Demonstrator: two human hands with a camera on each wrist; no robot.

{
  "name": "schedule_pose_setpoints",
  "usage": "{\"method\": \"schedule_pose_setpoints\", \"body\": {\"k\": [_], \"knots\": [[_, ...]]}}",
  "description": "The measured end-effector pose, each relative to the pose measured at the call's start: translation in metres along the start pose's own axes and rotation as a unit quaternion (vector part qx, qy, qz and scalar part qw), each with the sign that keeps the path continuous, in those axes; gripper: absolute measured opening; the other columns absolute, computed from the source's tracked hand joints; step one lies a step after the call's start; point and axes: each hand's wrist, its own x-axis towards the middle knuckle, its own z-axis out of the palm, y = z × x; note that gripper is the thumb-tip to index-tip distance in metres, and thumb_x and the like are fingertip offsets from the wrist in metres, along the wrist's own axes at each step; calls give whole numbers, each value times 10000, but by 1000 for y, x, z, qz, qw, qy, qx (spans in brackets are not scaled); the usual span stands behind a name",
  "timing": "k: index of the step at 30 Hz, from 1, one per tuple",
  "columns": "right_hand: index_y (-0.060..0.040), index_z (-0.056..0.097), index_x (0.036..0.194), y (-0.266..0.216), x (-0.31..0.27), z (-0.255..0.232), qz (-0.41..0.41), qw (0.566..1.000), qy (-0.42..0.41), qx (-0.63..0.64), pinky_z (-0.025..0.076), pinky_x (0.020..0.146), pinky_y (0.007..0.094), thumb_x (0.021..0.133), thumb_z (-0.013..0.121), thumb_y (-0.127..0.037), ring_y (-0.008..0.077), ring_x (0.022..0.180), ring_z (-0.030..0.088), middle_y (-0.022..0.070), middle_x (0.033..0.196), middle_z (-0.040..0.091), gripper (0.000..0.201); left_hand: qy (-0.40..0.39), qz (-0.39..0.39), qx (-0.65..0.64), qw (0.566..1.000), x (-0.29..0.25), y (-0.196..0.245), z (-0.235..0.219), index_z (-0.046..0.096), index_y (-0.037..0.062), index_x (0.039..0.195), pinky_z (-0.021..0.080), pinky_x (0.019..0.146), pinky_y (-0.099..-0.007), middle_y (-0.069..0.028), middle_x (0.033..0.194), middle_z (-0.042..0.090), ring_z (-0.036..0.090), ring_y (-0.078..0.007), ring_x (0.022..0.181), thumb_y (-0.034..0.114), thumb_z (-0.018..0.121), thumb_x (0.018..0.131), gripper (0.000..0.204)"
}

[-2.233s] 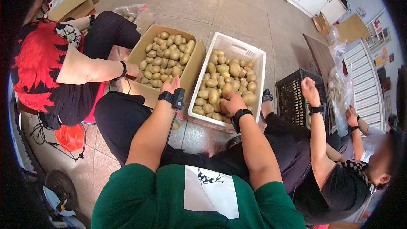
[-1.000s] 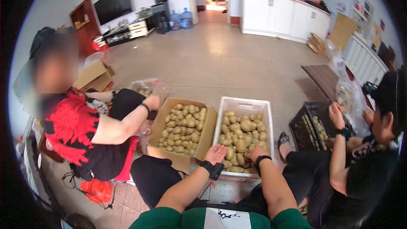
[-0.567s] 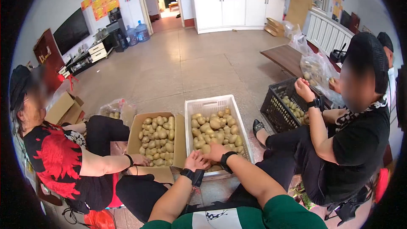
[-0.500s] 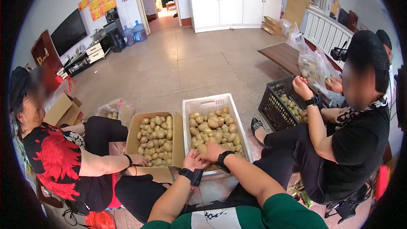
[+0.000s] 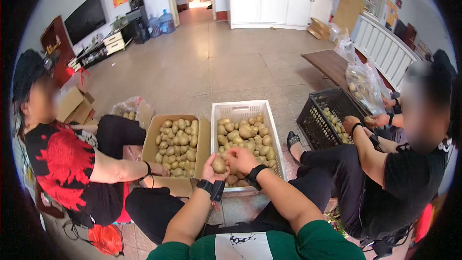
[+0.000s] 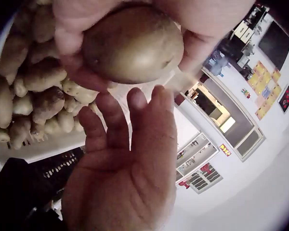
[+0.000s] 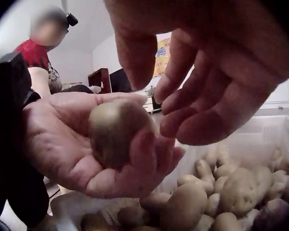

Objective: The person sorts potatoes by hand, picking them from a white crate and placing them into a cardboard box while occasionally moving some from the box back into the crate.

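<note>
A single potato (image 5: 219, 165) sits in my left hand (image 5: 210, 173), cupped by the curled fingers with the palm up. The left wrist view shows that potato (image 6: 133, 45) close to the camera. My right hand (image 5: 244, 160) is just beside it with fingers loosely bent; in the right wrist view no object shows between the fingers of the right hand (image 7: 207, 72). Both hands are over the near end of a white plastic crate (image 5: 216, 115) full of potatoes (image 5: 246, 132).
Left of the crate stands a cardboard box (image 5: 204, 139) of potatoes, where a seated person (image 5: 62, 163) rests a hand. At right, another person (image 5: 346, 173) reaches into a black crate (image 5: 313, 108). A clear bag (image 5: 364, 84) of potatoes lies near a brown board (image 5: 323, 63).
My right hand has risen from the crate's potatoes, and a potato now lies in my formerly flat left palm. The person at right has lowered a hand to the black crate.
</note>
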Motion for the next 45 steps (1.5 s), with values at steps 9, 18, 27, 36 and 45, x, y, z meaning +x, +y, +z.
{"method": "schedule_pose_setpoints", "body": {"k": [9,18,27,36,45], "knots": [[-39,580,943,67,20,6,27,992,33,-115,451,743,341,734,596,-227,264,833,577,143,882,606,281,-4,79,-147,986,8,49,-38,464,44,944,467,541,-295,-89,791,534,525,-222,718,326,627,755,376],[-22,583,966,77,24,7,13,988,9,-152,453,690,303,734,616,-200,211,757,579,122,858,604,294,79,195,-292,933,5,89,-83,404,82,976,456,505,-271,-117,801,475,504,-210,673,317,627,746,398],[-9,565,1015,86,21,11,51,966,-14,-252,442,763,320,726,643,-231,271,872,577,192,957,590,373,134,259,-349,891,12,94,-113,393,96,979,478,518,-297,-113,873,459,495,-229,717,301,641,740,401],[-2,566,1018,93,20,11,42,962,-30,-268,410,847,347,686,654,-259,317,972,524,213,1032,546,429,162,315,-378,855,6,90,-103,333,105,1179,543,644,-338,-99,1163,329,446,-259,897,298,648,741,573],[2,568,1003,86,16,14,35,955,-34,-293,368,905,347,703,635,-286,330,1054,456,224,1125,470,422,234,293,-432,820,3,91,-92,309,112,1224,549,628,-348,-105,1253,257,448,-286,934,346,593,787,571]]}}
